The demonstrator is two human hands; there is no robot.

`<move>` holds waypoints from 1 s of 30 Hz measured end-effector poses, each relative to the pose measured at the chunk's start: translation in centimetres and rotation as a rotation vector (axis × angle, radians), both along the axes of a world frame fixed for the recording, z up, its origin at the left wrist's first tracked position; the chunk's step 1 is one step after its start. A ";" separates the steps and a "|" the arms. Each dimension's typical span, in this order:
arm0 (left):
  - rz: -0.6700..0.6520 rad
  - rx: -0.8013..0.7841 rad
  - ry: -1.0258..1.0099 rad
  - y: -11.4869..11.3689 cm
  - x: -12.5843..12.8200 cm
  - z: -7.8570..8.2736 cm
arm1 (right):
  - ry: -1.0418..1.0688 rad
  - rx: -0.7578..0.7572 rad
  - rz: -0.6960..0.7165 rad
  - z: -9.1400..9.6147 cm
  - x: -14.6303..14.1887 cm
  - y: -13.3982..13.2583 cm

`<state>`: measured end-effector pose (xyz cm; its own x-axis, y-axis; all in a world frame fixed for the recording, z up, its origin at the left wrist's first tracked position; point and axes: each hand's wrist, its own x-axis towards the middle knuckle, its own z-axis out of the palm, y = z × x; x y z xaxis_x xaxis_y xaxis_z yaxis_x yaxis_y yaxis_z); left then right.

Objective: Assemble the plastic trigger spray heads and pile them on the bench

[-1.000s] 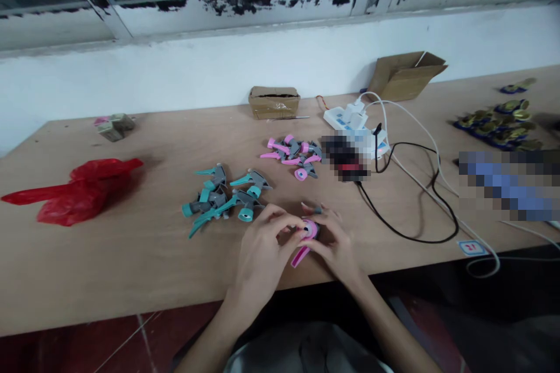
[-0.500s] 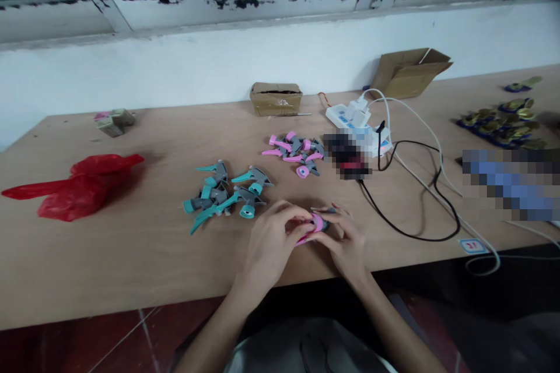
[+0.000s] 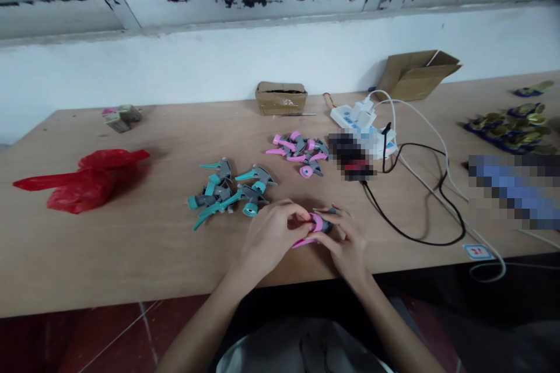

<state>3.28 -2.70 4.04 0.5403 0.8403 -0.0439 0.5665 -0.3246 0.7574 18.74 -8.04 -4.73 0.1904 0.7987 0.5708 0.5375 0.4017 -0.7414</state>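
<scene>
Low over the front of the table, my right hand [image 3: 350, 239] is closed around a pink and grey trigger spray head [image 3: 318, 222], whose pink ring faces left. My left hand [image 3: 273, 236] pinches at the open end of that ring, thumb and fingertips together; any small part between them is hidden. The pink trigger points down and left below my fingers. Left of my left hand lies a cluster of teal and grey trigger spray heads [image 3: 234, 192]. Behind my hands sits a group of pink and grey ones [image 3: 300, 151].
A red plastic bag [image 3: 94, 178] lies at the left. Cardboard boxes [image 3: 282, 102] stand by the wall. A white power strip [image 3: 363, 122] and a looping black cable [image 3: 411, 239] are right of my hands. Several gold and blue pieces [image 3: 510, 128] sit far right.
The view has shifted slightly, so the table's things appear a little further right. Both hands keep their hold on the spray head, with only small finger movement at its ring.
</scene>
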 end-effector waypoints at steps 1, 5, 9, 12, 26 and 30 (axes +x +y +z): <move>-0.015 0.008 -0.022 0.0 0.0 -0.1 | 0.009 0.001 0.002 -0.1 0.0 0.0; -0.056 0.022 -0.117 -0.2 -0.2 -0.7 | 0.021 -0.014 0.020 -0.1 0.0 -0.2; -0.109 0.006 -0.178 -0.1 -0.7 -1.2 | 0.026 -0.027 0.047 0.1 -0.1 -0.2; -0.127 -0.006 -0.201 0.0 -1.1 -1.3 | 0.033 -0.051 0.052 0.2 -0.1 -0.1; 0.087 -0.139 -0.205 -0.9 -3.5 -2.2 | -0.355 0.018 0.134 1.3 -1.4 0.1; 0.302 -0.014 -0.242 0.9 -6.3 -0.3 | -0.209 -0.055 0.078 1.3 -0.9 -0.2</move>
